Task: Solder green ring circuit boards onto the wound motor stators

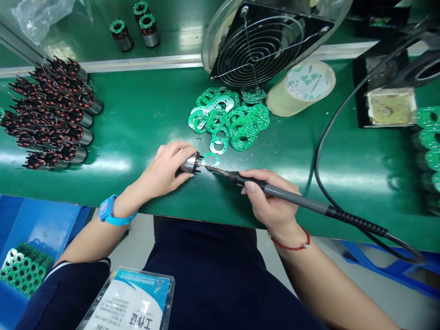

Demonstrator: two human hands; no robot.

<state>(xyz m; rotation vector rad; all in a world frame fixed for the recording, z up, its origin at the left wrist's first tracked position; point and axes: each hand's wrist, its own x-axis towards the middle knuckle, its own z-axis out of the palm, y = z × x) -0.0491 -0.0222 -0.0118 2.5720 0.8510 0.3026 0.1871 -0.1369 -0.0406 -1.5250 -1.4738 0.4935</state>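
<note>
My left hand point(171, 167) is closed round a motor stator point(189, 163), a silver cylinder lying on its side with its dark wire end facing right. A soldering iron point(271, 189) is gripped in my right hand point(275, 199) like a pen, its tip close to the stator's wire end. Whether the tip touches a wire, I cannot tell. Just beyond the tip lies a single green ring-shaped circuit board point(211, 159), beside the stator. Farther back is a loose pile of similar green boards point(228, 117).
Rows of stators point(58, 114) stand on the left. A fan with a wire guard point(254, 55) and a pale cylinder point(299, 89) are at the back. The iron's black cable point(318, 160) loops on the right, near a sponge holder point(390, 107) and stacked boarded stators point(431, 158).
</note>
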